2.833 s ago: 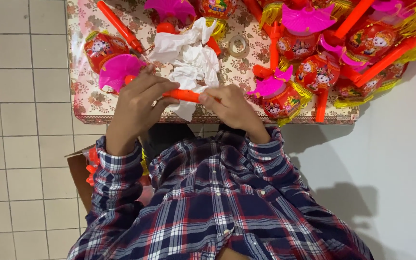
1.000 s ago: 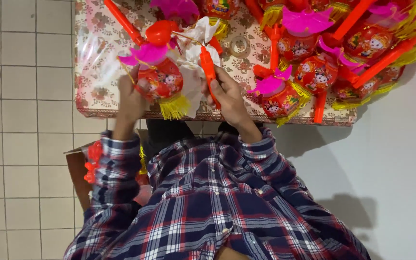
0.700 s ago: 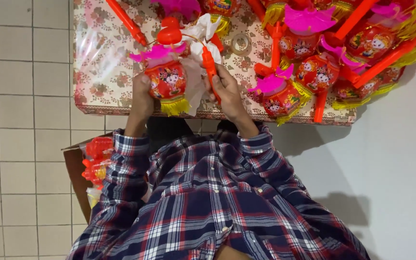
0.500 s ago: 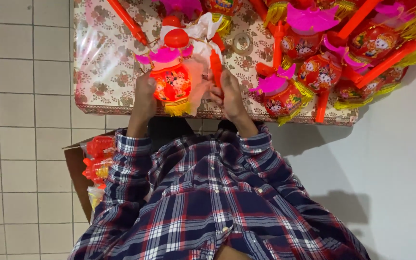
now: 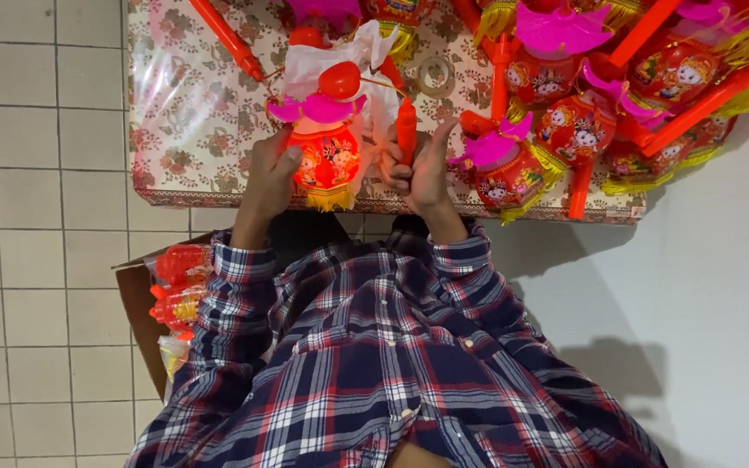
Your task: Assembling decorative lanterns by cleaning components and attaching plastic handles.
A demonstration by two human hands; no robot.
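left hand (image 5: 269,173): wrapped around the side of a red toy lantern (image 5: 326,156), thumb on its round body, holding it upright at the near edge of the table (image 5: 184,130); the grip looks meant to keep the printed face turned toward the person.
right hand (image 5: 422,169): closed around an orange stick handle (image 5: 406,130), just right of the lantern, thumb lifted; the stick stands upright, likely so the thin string from its top can carry the lantern.
lantern: glowing red body with a pink winged cap, a red ball on top and a yellow fringe below; it sits between the two hands, over the table's near edge.
white wrapping (image 5: 340,65): crumpled plastic behind the lantern, further onto the table, loose as if it came off a toy.
tape roll (image 5: 434,74): clear ring lying flat, behind and right of the lantern.
heap of lanterns (image 5: 600,113): many like toys with pink caps, yellow fringes and orange sticks, piled well to the right of the lantern.
spare stick (image 5: 225,39): orange, lying slantwise behind and left of the lantern.
table: covered with a flowered cloth under clear plastic.
cardboard box (image 5: 145,321): on the tiled floor, below and left of the lantern, holding wrapped red toys (image 5: 179,282).
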